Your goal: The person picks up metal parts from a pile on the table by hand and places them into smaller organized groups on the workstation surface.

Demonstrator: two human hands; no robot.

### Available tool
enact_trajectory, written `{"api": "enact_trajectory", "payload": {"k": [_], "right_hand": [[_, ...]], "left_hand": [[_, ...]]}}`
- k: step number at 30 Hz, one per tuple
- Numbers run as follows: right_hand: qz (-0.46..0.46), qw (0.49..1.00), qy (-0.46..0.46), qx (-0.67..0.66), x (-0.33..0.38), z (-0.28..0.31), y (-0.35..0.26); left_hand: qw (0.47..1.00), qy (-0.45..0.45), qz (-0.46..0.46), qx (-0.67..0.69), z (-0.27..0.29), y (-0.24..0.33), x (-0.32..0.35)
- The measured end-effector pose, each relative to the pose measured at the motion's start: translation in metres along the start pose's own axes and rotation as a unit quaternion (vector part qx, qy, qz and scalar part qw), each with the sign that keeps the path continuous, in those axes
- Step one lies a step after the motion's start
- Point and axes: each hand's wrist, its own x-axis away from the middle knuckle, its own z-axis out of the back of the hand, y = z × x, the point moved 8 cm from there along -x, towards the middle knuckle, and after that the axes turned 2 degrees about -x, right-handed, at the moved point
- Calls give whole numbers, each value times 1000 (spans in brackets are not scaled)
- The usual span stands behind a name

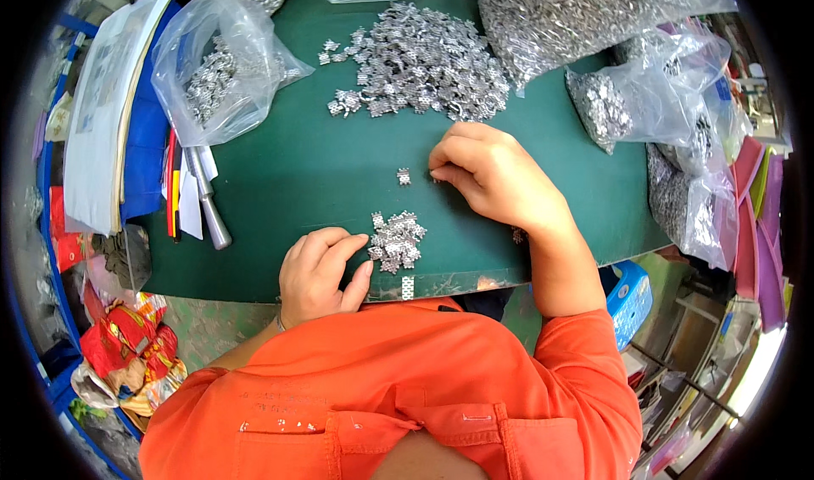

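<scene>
- Right hand [483, 164], beyond the small metal pile [396, 242], pinches a barely visible piece [435, 180] between thumb and forefinger.
- Left hand [322, 272] rests left of the pile, thumb and forefinger parted.

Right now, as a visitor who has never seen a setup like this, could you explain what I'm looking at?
There is no robot here: these are a person's two bare hands. The one picture comes from a wide fisheye camera worn on their head, looking down, so straight edges bend near the rim.

On the green table lie a large pile of small silvery pieces, a small heap nearer the person, and a single piece between them. A clear bag at the left holds more.

The left hand rests beside the small heap, with nothing visibly held. The right hand has its fingertips at a tiny piece; whether it is gripped is too small to tell.
</scene>
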Motion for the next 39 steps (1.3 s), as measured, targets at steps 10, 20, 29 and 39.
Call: {"api": "enact_trajectory", "payload": {"k": [10, 20, 29, 39], "right_hand": [[-3, 998, 58, -17, -8, -7, -4], [37, 991, -122, -37, -22, -32, -38], [190, 958, -44, 212, -71, -63, -39], [41, 996, -53, 63, -28, -5, -8]], "left_hand": [[1000, 1, -11, 0, 0, 1, -1], [1000, -10, -2, 22, 1, -2, 0], [999, -8, -17, 48, 5, -3, -3], [998, -11, -16, 57, 2, -5, -1]]}}
